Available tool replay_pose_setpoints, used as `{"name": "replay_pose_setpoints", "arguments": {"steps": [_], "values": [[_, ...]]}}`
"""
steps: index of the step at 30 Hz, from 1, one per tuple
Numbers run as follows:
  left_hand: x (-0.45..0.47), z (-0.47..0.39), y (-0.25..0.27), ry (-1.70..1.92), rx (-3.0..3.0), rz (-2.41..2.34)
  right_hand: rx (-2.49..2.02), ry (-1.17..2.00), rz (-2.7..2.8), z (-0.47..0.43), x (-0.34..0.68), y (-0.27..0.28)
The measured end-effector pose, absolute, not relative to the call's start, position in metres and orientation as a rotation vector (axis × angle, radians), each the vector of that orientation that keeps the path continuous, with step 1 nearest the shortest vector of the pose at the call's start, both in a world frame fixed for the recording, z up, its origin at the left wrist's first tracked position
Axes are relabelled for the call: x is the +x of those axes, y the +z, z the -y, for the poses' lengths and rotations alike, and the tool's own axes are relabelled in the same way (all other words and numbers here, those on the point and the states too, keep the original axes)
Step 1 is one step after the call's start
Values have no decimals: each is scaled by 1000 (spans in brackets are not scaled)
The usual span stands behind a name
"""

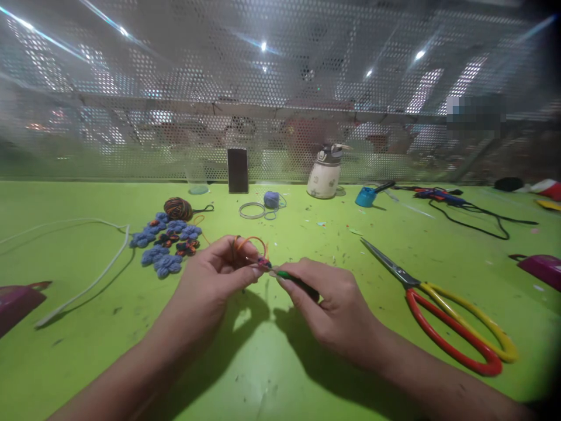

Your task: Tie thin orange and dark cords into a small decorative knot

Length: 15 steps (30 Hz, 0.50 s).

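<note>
My left hand [223, 269] pinches a small piece of dark multicoloured crochet work [263, 263], with orange yarn [256, 240] looped over the fingers. In my right hand [324, 295] is a crochet hook with a green and black handle [298, 282], its tip reaching into the crochet piece. Left of my hands lie several blue and multicoloured crocheted flowers [164, 266]. Just behind them sits a ball of dark variegated yarn [177, 208]; an orange strand runs from near there toward my left hand.
Large scissors [407, 279] with red and yellow handles lie at right. Toward the back stand a phone [237, 171], a blue yarn ball [271, 200], a white bottle [324, 175], a blue pot [365, 197] and a glue gun [440, 197]. A white cord [105, 275] lies left. Perforated mesh borders the green table.
</note>
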<state>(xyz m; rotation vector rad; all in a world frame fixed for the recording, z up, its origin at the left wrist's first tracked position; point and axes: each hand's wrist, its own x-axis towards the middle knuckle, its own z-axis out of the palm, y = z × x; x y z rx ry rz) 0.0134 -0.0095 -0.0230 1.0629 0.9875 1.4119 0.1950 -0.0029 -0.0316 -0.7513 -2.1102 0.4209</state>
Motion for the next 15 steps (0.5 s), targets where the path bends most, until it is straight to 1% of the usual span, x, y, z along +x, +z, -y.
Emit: {"name": "replay_pose_setpoints", "arguments": {"steps": [5, 9, 12, 15], "values": [[13, 8, -24, 1450, 1051, -986, -683, 393, 2105, 2, 194, -31], [14, 11, -18, 1424, 1039, -1017, -672, 449, 2050, 2, 194, -30], [15, 13, -15, 1409, 1002, -1014, -737, 600, 1974, 3, 193, -30], [17, 14, -13, 1383, 974, -1004, -846, 851, 1857, 2, 191, -28]]}}
